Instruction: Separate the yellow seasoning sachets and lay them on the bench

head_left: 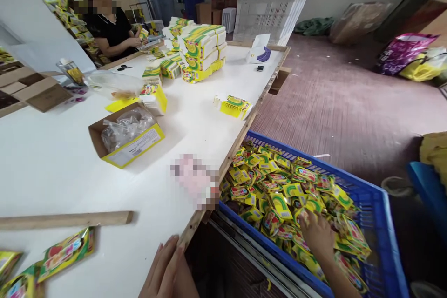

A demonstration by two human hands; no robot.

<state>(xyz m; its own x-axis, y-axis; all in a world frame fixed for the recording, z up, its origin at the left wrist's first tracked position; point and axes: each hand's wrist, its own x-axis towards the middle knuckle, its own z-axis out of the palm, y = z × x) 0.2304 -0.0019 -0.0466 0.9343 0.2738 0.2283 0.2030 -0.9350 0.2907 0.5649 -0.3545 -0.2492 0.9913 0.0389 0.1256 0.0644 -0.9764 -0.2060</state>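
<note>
My left hand (164, 267) lies flat at the near edge of the white table (167, 205), fingers stretched out and holding nothing. Down to the right, my right hand (317, 233) reaches into a blue plastic crate (387, 228). Its fingers are apart and bent down onto a heap of small yellow-and-green packets (281, 205); the fingertips are partly hidden among them. At the table's lower left lie a few larger yellow-and-green packets (64, 253), beside a wooden strip (66, 220).
An open carton (134, 146) with clear plastic bags stands on the table. Behind it are stacked yellow boxes (200, 51) and a flat bundle of cartons (233, 106). A co-worker (111, 32) sits at the far side. White crates (268, 4) rise at the back.
</note>
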